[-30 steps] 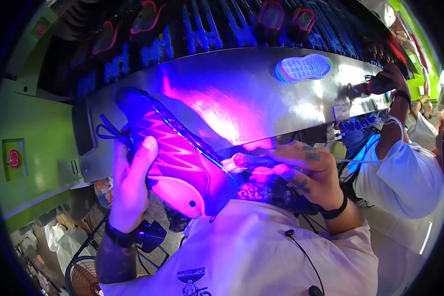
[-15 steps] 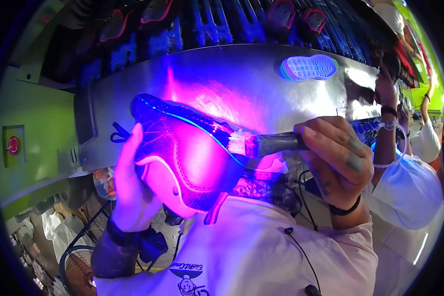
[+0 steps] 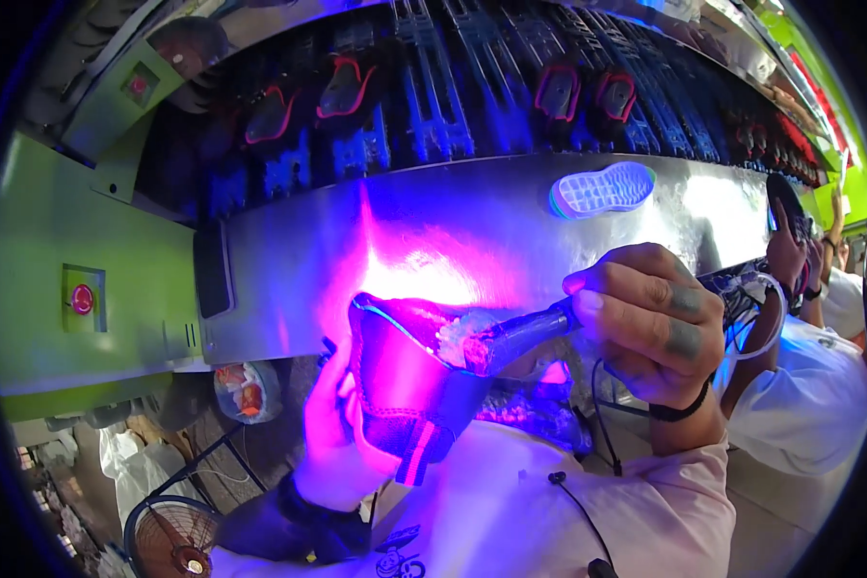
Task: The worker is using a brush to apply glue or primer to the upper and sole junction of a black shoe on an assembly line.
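My left hand is closed round a shoe upper, gripping it from its left side. The upper is tilted, its heel part with a striped pull tab pointing down toward me, and a bright line runs along its lower edge. Magenta-violet light washes over it, so its own colour is hard to tell. In my right hand is a wide brush with a dark handle, pinched between thumb and fingers. Its pale bristles touch the upper along the edge with the bright line.
A metal worktop lies ahead, with a pale shoe sole on it. Beyond runs a conveyor rack carrying several dark pieces with pink rims. A green machine panel stands left, a fan lower left. Another person works at right.
The upper has turned in my left hand, so its heel now faces me more and its side less. The brush is tilted more steeply against its edge. The view has shifted too.
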Demonstrator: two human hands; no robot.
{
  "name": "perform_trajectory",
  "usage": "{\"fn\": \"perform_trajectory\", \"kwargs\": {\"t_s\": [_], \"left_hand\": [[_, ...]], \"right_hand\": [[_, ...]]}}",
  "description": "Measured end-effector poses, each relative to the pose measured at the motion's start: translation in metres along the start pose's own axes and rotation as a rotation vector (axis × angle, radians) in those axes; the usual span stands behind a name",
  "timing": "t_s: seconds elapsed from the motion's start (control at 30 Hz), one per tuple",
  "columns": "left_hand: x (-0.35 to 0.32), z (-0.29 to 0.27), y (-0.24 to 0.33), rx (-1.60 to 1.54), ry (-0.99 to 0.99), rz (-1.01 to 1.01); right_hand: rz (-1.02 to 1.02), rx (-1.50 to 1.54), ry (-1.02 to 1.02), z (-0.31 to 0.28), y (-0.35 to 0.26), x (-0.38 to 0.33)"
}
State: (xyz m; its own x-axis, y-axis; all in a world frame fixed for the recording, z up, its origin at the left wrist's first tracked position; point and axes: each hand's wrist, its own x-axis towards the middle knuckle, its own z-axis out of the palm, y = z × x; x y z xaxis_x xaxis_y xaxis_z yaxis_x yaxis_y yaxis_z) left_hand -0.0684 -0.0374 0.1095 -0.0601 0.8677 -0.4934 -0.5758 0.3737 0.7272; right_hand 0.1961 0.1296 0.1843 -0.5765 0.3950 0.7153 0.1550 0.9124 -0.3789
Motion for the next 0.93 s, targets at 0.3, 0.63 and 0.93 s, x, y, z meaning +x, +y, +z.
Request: {"fn": "perform_trajectory", "kwargs": {"t_s": [0.3,0.63,0.93], "left_hand": [[-0.015,0.024,-0.005,-0.077,-0.139,-0.037],[-0.014,0.023,-0.028,-0.879,-0.010,-0.625],[0.006,-0.009,-0.074,-1.120,-0.662,-0.567]], "right_hand": [[-0.002,0.101,-0.021,-0.012,0.010,0.002],[0.058,0.240,-0.046,0.004,0.015,-0.011],[0.214,0.529,0.033,0.033,0.025,-0.050]]}}
